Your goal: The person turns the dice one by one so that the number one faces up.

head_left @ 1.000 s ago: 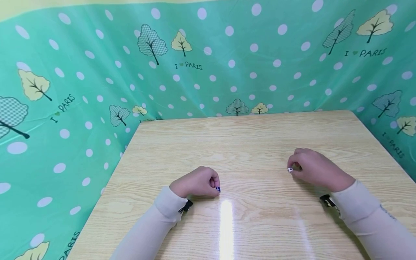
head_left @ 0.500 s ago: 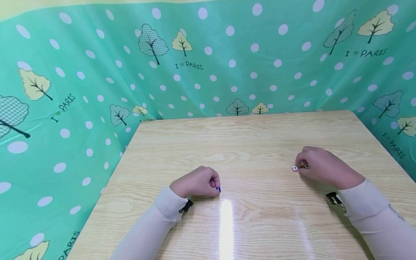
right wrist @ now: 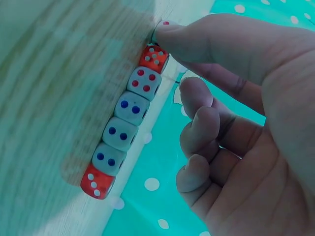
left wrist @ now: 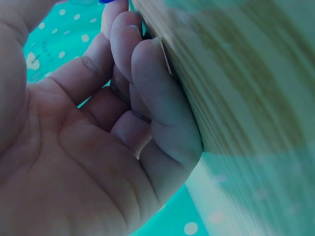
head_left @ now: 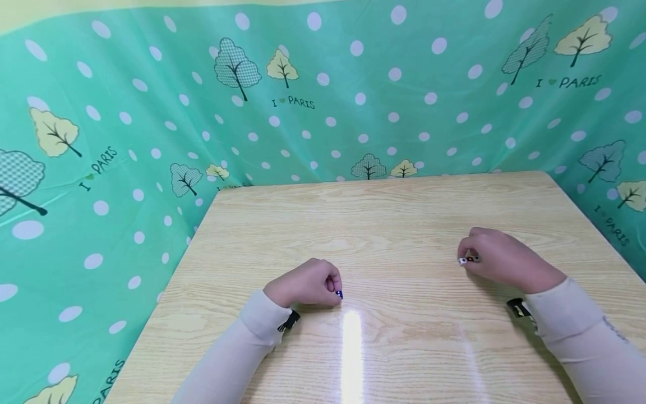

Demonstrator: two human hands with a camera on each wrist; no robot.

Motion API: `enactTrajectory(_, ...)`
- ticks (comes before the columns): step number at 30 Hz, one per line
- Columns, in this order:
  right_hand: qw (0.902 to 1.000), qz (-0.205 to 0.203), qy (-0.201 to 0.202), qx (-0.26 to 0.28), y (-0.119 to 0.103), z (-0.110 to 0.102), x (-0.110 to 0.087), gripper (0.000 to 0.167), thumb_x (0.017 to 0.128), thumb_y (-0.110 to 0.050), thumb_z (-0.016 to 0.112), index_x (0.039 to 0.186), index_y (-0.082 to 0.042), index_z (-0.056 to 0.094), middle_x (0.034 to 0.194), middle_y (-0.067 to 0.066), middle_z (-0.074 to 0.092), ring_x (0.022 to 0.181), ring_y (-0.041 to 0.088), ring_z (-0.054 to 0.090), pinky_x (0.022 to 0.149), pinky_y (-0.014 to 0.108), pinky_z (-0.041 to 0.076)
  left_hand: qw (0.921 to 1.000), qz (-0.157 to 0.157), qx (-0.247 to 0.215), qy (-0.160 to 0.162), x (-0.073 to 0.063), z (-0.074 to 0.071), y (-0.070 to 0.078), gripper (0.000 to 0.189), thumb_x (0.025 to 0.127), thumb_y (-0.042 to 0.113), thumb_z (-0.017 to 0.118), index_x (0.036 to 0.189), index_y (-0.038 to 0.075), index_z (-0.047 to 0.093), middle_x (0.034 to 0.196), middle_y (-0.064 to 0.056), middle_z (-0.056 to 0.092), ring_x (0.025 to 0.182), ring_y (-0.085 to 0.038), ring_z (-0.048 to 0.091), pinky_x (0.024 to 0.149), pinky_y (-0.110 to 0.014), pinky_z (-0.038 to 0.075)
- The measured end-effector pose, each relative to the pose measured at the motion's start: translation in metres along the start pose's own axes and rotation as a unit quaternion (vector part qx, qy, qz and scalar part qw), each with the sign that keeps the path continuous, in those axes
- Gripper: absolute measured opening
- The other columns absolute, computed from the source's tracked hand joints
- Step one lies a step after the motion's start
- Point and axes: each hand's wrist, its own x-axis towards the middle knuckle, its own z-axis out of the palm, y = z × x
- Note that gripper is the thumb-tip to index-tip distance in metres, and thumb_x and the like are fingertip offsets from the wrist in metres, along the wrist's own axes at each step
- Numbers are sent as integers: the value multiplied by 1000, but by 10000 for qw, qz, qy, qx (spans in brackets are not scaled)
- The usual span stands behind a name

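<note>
In the head view my left hand (head_left: 308, 281) rests on the table, its thumb and index finger pinching a blue die (head_left: 338, 294). Only a blue sliver of that die (left wrist: 105, 1) shows at the top of the left wrist view. Farther right, my right hand (head_left: 497, 258) pinches a white die (head_left: 462, 261). In the right wrist view this white die (right wrist: 165, 23) is mostly covered by the thumb, at the top end of a straight row. Below it run a red die (right wrist: 154, 58), several white dice (right wrist: 133, 106) and another red die (right wrist: 97, 181), side by side.
The wooden table (head_left: 333, 224) spreads under both hands, with a bright light reflection near its front. Behind and at the sides hangs a green dotted curtain (head_left: 323, 134). Black straps (head_left: 289, 320) show at the cuffs of both sleeves.
My right hand has moved right with the white die, which now sits up against the red die at the row's end. The left hand has stayed in place.
</note>
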Motion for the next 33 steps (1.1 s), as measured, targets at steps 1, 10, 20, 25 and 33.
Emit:
enactTrajectory(1,10000,4,-5,-1,1,0,0,13,82,-11,82,86,-22,76,84,-6,60,73,11,53,69,35,50,10000,-3,-7,-2,0,0,0,12,80,13,79,80,21,70,73,8,63,67,-5,54,65,-22,48)
enactTrajectory(10,10000,0,-43,11,2,-1,0,14,81,-10,83,86,-21,75,84,-5,61,73,11,53,68,35,51,10000,10,3,4,1,0,-1,13,80,13,80,80,21,70,73,8,63,68,-5,54,65,-23,49)
enactTrajectory(20,9999,68,-61,94,0,-3,-1,14,81,-11,82,88,-21,74,85,-4,61,74,12,53,68,35,50,10000,27,47,-13,0,-1,0,11,80,14,79,80,21,70,74,9,64,68,-5,55,66,-23,49)
enactTrajectory(25,9999,3,-44,118,-5,-5,-2,17,81,-13,81,96,-18,75,86,-4,60,76,13,52,68,35,48,9999,64,31,-76,0,-1,-1,11,80,15,80,82,20,71,74,8,63,68,-5,54,66,-22,49)
enactTrajectory(33,9998,-154,39,150,-16,-5,-2,19,82,-7,78,99,-16,76,80,-5,55,70,12,47,64,31,43,9995,214,43,-228,-1,-5,-4,14,77,14,82,86,16,72,76,8,62,70,-5,54,68,-21,49)
